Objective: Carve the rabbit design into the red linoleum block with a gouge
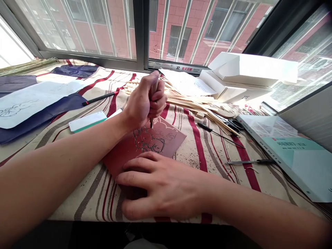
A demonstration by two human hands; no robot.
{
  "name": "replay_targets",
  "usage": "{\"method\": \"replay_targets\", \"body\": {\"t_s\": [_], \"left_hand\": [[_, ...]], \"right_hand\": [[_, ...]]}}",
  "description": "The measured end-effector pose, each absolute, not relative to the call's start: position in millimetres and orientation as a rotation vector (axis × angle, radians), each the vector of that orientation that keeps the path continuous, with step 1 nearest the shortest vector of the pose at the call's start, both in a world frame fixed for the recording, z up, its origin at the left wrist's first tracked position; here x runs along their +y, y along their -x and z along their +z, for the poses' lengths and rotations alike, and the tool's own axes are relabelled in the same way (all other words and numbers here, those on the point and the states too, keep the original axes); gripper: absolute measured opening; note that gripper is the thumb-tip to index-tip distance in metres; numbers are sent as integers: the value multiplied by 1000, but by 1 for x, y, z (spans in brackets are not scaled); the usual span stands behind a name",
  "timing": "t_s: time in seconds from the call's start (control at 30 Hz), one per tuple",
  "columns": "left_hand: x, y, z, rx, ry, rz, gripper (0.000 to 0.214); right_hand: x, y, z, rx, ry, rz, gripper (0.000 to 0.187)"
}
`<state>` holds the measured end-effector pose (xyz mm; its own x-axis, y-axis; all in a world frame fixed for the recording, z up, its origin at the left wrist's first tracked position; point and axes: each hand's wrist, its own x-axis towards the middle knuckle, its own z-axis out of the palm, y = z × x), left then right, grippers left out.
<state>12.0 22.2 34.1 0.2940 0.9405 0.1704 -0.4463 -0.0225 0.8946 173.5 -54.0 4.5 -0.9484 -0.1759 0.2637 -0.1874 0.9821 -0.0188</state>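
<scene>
My left hand (pixel 149 98) is closed in a fist around an upright carving tool (pixel 151 123). Its brown handle is partly hidden by the fingers, and its thin metal tip points down at a reddish-brown board (pixel 118 157). A cartoon-like line drawing is cut into the board's surface, with dark and pale grooves. Across the board's near side lies my right hand (pixel 163 185), fingers spread and bent a little, holding nothing. Dark shavings (pixel 193 162) are scattered on the striped cloth (pixel 181 121) right of the board.
Thin wooden strips (pixel 186 100), a white box (pixel 241 79) and scissors (pixel 234 126) stand or lie at the back right. Two thin tools (pixel 207 128) and a book (pixel 290 148) are right. Left are a pen (pixel 100 98), a white-and-green block (pixel 88 121) and a drawing sheet (pixel 33 103).
</scene>
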Motion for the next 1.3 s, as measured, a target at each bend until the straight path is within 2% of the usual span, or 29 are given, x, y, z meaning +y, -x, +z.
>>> {"method": "replay_targets", "body": {"t_s": [0.1,0.17,0.33,0.63,0.93,1.13,1.3], "left_hand": [[26,-12,33,576,-1095,1245,62],[27,-12,32,553,-1105,1239,65],[26,-19,32,510,-1061,1220,69],[25,-29,34,517,-1100,1124,67],[22,-47,39,620,-1182,1053,66],[34,-40,35,541,-1206,860,72],[37,-33,36,524,-1126,908,78]], "right_hand": [[-49,-175,7,-2901,-197,270,44],[-51,-174,7,-2945,-86,358,49],[-69,-163,5,-2995,91,294,53],[-90,-157,5,-2951,325,430,54],[-88,-160,2,-2929,286,377,52],[-87,-158,3,-2939,295,392,51],[-86,-157,4,-2974,293,402,50]]}}
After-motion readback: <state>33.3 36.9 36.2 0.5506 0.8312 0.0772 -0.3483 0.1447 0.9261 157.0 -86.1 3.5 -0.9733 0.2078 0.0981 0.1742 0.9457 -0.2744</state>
